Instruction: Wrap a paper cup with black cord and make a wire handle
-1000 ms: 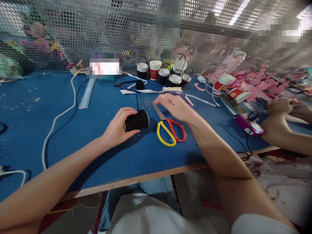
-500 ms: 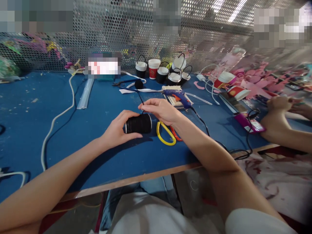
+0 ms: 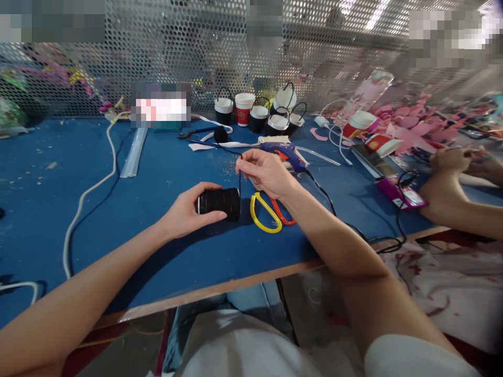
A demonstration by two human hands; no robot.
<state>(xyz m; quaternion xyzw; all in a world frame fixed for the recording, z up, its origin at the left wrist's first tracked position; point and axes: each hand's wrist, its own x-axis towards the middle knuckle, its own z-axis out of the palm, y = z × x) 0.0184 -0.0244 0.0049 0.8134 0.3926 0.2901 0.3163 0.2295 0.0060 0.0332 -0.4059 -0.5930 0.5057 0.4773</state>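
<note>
Closest in, the person's lap in pale cloth and blue denim [image 3: 243, 314] sits under the wooden front edge of the blue felt-topped table [image 3: 165, 262]. Up from seven o'clock comes the left hand [image 3: 184, 212], fingers and thumb curled round the black spool of cord [image 3: 220, 202], which lies on its side on the felt near the table's centre; the thumb runs along its near side, fingertips over the top. From five o'clock the right hand [image 3: 267, 173] comes in, raised just beyond the spool at its one o'clock. Thumb and forefinger are pinched tight on the thin black cord [image 3: 240, 180], the other fingers loosely folded. That cord hangs straight down from the pinch to the spool's right end.

Just right of the spool, partly under the right wrist, lie the scissors with one yellow and one red handle loop [image 3: 269, 212]. Beyond the right hand, at twelve to one o'clock, rests the blue hot-glue gun [image 3: 285, 152], its black lead trailing off towards four o'clock. Over at three o'clock another person's hands [image 3: 463, 162] work near a magenta phone-sized device [image 3: 401, 193] and pink paper cut-outs [image 3: 412, 133].

Out at nine o'clock a white cable [image 3: 88, 191] snakes across the felt. Farthest back, at twelve o'clock, a cluster of small black-and-white paper cups with wire handles [image 3: 271, 118] stands against the perforated metal screen [image 3: 196, 52].
</note>
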